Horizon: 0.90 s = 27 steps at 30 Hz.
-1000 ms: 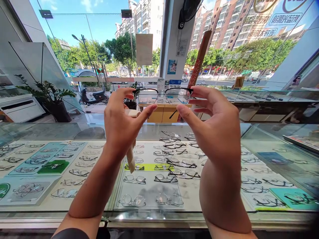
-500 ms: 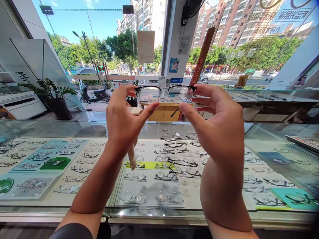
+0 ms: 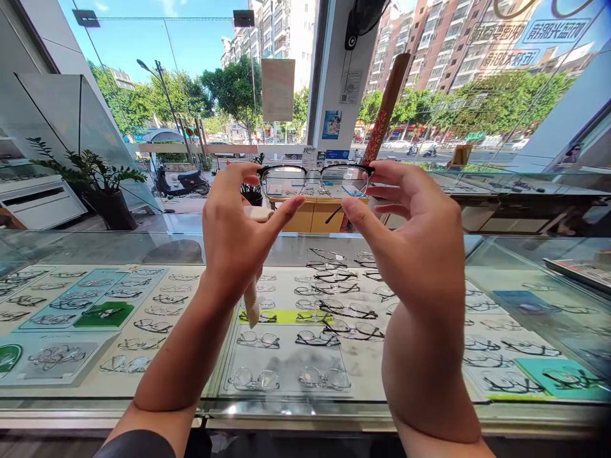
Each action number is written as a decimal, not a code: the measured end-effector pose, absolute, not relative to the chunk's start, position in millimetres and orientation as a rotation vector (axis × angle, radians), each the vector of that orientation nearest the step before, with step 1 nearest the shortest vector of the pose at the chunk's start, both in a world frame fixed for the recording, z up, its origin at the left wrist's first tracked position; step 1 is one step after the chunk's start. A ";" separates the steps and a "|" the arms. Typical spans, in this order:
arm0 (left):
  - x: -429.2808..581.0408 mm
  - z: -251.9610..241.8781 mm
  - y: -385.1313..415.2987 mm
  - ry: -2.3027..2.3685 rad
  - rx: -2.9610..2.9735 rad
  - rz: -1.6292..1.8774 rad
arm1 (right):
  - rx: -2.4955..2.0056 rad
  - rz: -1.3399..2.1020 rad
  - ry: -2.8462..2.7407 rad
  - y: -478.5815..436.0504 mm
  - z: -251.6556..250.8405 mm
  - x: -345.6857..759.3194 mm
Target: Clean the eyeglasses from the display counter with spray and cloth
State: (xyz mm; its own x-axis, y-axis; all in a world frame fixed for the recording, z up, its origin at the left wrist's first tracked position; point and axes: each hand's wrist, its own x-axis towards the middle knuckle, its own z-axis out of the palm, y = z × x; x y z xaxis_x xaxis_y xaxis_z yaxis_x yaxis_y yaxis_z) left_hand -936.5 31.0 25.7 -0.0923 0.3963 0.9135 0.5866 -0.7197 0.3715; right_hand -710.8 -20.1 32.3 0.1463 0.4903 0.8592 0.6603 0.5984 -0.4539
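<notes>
A pair of eyeglasses (image 3: pixel 344 181) with a dark upper rim and clear lenses is held up level above the counter, its two lenses side by side in front of me. My left hand (image 3: pixel 236 232) grips its left end by the fingers, thumb stretched out below the lens. A pale cloth (image 3: pixel 251 302) is tucked in that same palm and hangs down beside the wrist. At the other end, my right hand (image 3: pixel 413 232) pinches the frame's right corner, its thumb below the lens. One dark temple tip shows near the right thumb.
Below my hands stretches a glass display case (image 3: pixel 360 375) holding rows of eyeglasses, some on green and blue trays. A potted plant (image 3: pixel 112 197) stands at the left. Beyond are a second counter (image 3: pixel 520 207) and large windows onto a street. A dark tray (image 3: pixel 580 270) with printed paper lies at right.
The view has shifted very slightly. Both hands keep the eyeglasses in nearly the same place, and the cloth still hangs from my left hand.
</notes>
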 end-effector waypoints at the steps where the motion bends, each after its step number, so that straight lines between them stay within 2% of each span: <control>1: -936.6 25.7 31.1 -1.100 -2.016 -1.928 | -1.019 -0.159 -1.502 -20.1 32.2 -710.5; 13: -940.0 26.6 37.6 -1.145 -2.058 -1.960 | -0.949 -0.310 -1.503 -24.9 36.0 -717.9; 27: -945.6 26.6 43.6 -1.132 -2.070 -1.978 | -0.931 -0.284 -1.491 -18.1 34.6 -719.8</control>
State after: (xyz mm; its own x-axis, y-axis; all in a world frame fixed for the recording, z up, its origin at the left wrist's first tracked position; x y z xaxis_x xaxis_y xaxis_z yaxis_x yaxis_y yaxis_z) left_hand -945.6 43.6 26.6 -0.0951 0.4536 0.8861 0.5340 -0.7280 0.4300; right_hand -719.8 -18.1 34.6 0.1220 0.3734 0.9196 0.6848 0.6390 -0.3503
